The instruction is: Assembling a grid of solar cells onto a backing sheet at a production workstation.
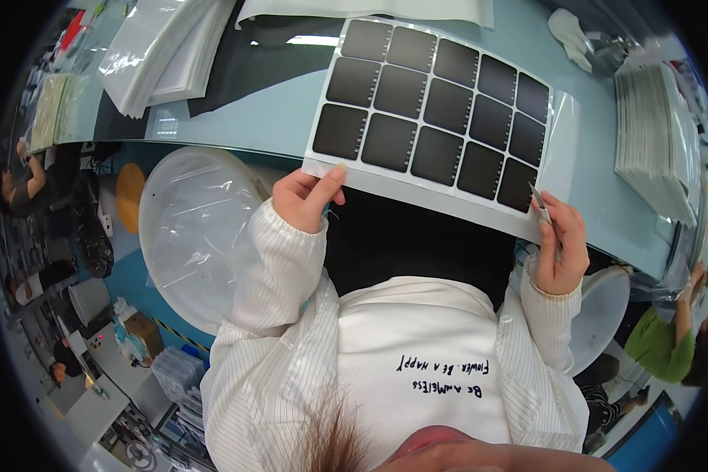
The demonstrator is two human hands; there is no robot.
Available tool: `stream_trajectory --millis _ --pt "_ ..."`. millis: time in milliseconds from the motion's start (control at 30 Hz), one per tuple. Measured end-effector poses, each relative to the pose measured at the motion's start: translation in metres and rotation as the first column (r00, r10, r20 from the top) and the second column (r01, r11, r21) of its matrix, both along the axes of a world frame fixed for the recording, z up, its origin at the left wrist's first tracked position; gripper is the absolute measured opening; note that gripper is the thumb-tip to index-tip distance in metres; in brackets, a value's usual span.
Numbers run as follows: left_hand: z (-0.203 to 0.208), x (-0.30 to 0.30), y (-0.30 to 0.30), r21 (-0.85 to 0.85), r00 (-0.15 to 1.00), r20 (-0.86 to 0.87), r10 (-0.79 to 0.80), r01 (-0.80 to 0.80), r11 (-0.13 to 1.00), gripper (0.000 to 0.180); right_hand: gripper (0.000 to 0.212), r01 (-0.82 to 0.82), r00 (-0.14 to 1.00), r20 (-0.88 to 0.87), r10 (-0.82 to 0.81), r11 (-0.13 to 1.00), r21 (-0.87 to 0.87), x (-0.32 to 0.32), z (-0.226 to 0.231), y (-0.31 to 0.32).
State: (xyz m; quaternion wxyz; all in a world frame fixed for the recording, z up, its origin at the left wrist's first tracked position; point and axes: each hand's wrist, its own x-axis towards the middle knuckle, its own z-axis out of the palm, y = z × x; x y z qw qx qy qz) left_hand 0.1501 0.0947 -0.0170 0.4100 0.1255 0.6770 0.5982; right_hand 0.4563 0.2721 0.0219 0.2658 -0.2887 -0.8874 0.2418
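Observation:
A white sheet (417,186) carries rows of black rounded squares and is tilted over the near edge of the table. My left hand (303,197) is closed on its lower left corner, thumb on top. At the lower right corner, my right hand (562,244) is closed around slim metal tweezers (540,204). Their points lie over the last black square (518,186) of the near row. The right fingers also touch the sheet's edge; how firmly they grip it I cannot tell.
Stacked white sheets lie on the table (283,118) at the far left (165,59), and another stack (657,141) is at the right. A crumpled white cloth (569,38) lies at the back right. Plastic-lined round bins (200,236) flank my lap. Other people work farther off.

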Motion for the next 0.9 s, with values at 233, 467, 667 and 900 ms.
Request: stream_trajectory --millis 233,467,667,900 --pt "-0.009 -0.015 -0.002 0.089 0.977 0.209 0.042 -0.062 0.994 0.036 0.026 0.021 1.000 0.019 -0.022 1.000 0.020 0.002 0.001 -0.001" --pt "-0.009 -0.017 0.002 -0.089 0.995 -0.011 0.098 -0.099 0.991 0.037 0.023 0.074 0.997 0.018 -0.075 0.996 0.039 -0.007 0.012 -0.002" --pt "-0.006 -0.020 0.000 -0.006 0.991 0.005 0.135 -0.135 0.991 0.034 0.021 0.079 0.997 0.012 -0.080 0.994 0.081 -0.011 0.012 -0.001" --pt "-0.010 -0.020 0.000 0.012 0.984 -0.025 0.176 -0.176 0.984 0.033 0.020 0.066 0.997 -0.033 -0.063 0.995 0.081 -0.007 0.006 0.000"
